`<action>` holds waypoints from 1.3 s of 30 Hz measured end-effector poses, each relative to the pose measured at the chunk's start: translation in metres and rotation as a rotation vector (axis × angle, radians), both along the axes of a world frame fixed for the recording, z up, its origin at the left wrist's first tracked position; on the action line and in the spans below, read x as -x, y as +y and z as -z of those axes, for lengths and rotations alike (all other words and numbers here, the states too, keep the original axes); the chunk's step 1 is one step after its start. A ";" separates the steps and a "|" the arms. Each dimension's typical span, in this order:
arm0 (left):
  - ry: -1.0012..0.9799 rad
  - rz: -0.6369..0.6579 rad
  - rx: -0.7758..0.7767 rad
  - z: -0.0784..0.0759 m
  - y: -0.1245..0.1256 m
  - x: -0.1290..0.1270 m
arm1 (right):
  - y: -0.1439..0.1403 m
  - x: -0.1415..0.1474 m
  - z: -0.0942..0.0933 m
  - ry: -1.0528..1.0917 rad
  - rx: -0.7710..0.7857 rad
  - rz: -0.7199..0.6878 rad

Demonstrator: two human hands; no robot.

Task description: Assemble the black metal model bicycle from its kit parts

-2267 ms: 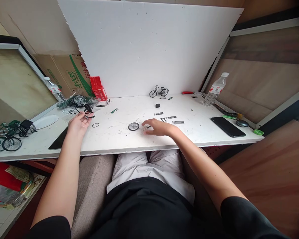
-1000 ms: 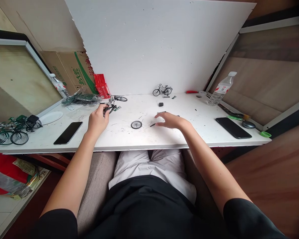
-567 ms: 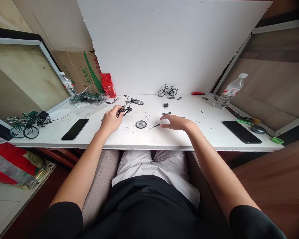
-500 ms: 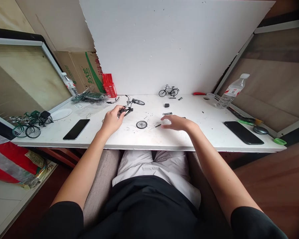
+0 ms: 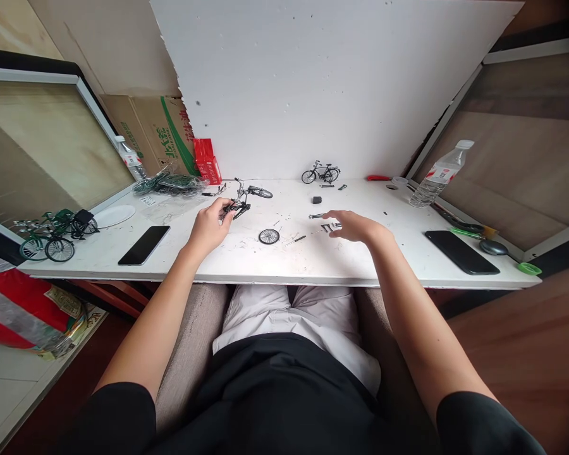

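My left hand (image 5: pixel 212 222) is closed on the frame of a small black model bicycle (image 5: pixel 239 205), its front wheel (image 5: pixel 260 191) pointing off to the right. Right of it, a loose spoked wheel (image 5: pixel 269 236) lies flat on the white table (image 5: pixel 227 262). Beside that wheel is a thin dark rod-like piece (image 5: pixel 298 239). My right hand (image 5: pixel 353 226) hovers with thumb and fingers apart over some small dark parts (image 5: pixel 329 227); nothing shows between the fingertips. Just behind those parts lies another slim dark piece (image 5: pixel 315 217).
A complete model bicycle (image 5: pixel 320 172) and a small black box-like piece (image 5: pixel 317 200) are farther back. Green model bicycles (image 5: pixel 59 234) and a phone (image 5: pixel 145 245) sit at left. On the right are another phone (image 5: pixel 462 253) and a water bottle (image 5: pixel 440 174). A white board (image 5: pixel 336 88) stands behind.
My right hand has moved to the right, away from the thin rod and over the small dark parts, uncovering some of them. My left hand stays on the model bicycle.
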State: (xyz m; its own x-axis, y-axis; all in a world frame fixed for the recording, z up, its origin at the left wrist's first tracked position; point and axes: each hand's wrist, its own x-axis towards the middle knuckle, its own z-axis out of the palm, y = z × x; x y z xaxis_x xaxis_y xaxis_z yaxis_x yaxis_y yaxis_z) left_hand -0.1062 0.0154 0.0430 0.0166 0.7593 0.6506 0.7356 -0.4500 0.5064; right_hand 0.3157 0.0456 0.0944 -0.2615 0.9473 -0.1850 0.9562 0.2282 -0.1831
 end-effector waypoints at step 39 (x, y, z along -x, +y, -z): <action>-0.192 0.023 0.076 0.006 0.008 0.009 | -0.032 -0.056 -0.083 1.586 -1.005 0.325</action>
